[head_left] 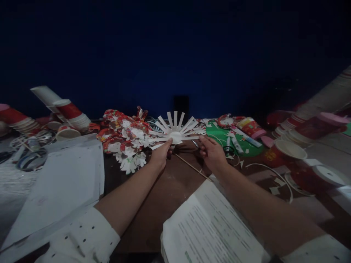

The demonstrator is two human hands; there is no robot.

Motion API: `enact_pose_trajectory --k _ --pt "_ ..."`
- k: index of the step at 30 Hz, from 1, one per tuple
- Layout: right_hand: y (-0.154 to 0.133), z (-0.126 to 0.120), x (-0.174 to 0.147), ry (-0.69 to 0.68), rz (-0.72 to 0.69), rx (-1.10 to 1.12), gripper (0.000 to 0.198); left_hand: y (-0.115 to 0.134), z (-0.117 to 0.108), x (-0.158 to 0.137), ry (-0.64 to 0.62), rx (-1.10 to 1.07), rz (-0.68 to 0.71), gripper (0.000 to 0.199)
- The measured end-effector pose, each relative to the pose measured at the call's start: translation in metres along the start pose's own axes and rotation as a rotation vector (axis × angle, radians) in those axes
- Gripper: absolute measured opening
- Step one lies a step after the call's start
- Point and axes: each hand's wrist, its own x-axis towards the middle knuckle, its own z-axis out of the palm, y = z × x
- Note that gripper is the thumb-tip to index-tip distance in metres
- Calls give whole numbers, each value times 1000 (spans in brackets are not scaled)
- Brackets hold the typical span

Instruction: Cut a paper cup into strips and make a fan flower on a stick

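Observation:
A white paper cup cut into strips [177,138], its strips fanned out around the round base, is held up over the brown table. My left hand [162,153] pinches it at the base, thumb on top. My right hand [212,150] has its fingers closed on the end of one strip at the right side. A thin shiny piece [195,143] shows beside the right fingers; its kind is unclear. Below the hands, a thin wooden stick [193,167] slants toward a printed paper [211,226].
Red-and-white cut paper pieces [126,135] are heaped left of my hands. Beyond my right hand lies a green sheet [216,133] with scraps and tubes on it. Stacked paper cups [72,113] lean at the left, with more cups [290,149] at the right. White sheets [68,171] cover the left side.

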Motion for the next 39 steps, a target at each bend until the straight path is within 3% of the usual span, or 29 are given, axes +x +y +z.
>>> enact_pose_trajectory --k 7,17,39 --pt "-4 2 -2 -50 57 15 36 7 2 -2 15 -85 -14 36" --pt "-1 1 0 -11 97 67 38 5 1 -1 6 -53 12 37" --pt "7 -4 10 48 -66 -83 37 -2 -2 6 -18 -45 30 37"
